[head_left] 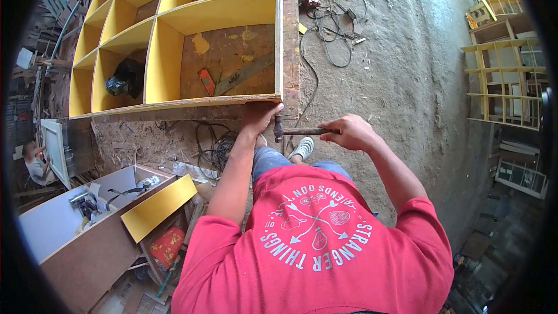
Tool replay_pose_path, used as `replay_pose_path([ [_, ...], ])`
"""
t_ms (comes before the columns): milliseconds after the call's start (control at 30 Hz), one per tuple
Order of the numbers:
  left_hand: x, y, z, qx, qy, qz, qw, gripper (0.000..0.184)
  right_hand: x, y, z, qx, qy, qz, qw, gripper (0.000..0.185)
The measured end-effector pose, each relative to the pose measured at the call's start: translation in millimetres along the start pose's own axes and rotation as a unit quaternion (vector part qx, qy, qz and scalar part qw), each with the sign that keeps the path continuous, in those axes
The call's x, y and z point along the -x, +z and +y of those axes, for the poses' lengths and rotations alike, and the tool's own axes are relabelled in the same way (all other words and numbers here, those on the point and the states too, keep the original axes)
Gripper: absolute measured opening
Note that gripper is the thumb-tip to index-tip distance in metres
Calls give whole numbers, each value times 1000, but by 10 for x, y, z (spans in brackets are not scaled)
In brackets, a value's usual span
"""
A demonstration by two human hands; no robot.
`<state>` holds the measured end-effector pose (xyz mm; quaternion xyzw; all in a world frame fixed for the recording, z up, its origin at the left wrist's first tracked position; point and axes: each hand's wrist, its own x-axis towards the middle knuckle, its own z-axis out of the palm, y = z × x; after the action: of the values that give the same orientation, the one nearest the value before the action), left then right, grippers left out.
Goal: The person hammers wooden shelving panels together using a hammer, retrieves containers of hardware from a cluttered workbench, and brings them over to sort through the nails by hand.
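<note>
A yellow wooden shelf unit (212, 102) with several compartments lies ahead, its near corner by my hands. My left hand (260, 117) is closed at the underside of that corner, thumb up at the edge; what its fingers hold, if anything, is too small to make out. My right hand (351, 132) grips the handle of a hammer (299, 131), whose head is just right of my left hand, below the corner. Inside the nearest large compartment lie a metal square (247, 74) and its red handle piece (206, 81). A black plastic bag (127, 78) sits in another compartment.
Cables (334, 29) lie on the rough floor beyond the unit, with more cables (212, 145) below it. A box of tools (99, 197) and a yellow board (160, 206) are at lower left. Another person (36, 166) is at far left. Shelf frames (503, 81) stand right.
</note>
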<state>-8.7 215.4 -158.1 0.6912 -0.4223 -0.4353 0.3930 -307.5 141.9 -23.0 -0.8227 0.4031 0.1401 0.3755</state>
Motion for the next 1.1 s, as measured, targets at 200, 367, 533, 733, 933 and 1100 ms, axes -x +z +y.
replay_pose_path([
  [200,-33,33,-43,47,12,11,999,33,-8,-14,8,7,-16,-13,1000,42],
  [367,-1,-75,-6,-22,-9,-29,999,30,44,87,37,13,-94,-52,994,43],
  [533,553,-645,1406,-145,31,6,989,31,150,195,171,-64,-97,-52,992,42],
  [733,156,-766,1368,-486,334,131,797,30,112,259,165,-1,-148,-181,972,45],
  [933,98,-771,1013,-517,188,40,834,29,35,127,21,7,-62,-122,991,41],
  [1100,124,-757,1008,-515,206,51,831,27,-4,56,79,-20,-100,-165,981,40],
])
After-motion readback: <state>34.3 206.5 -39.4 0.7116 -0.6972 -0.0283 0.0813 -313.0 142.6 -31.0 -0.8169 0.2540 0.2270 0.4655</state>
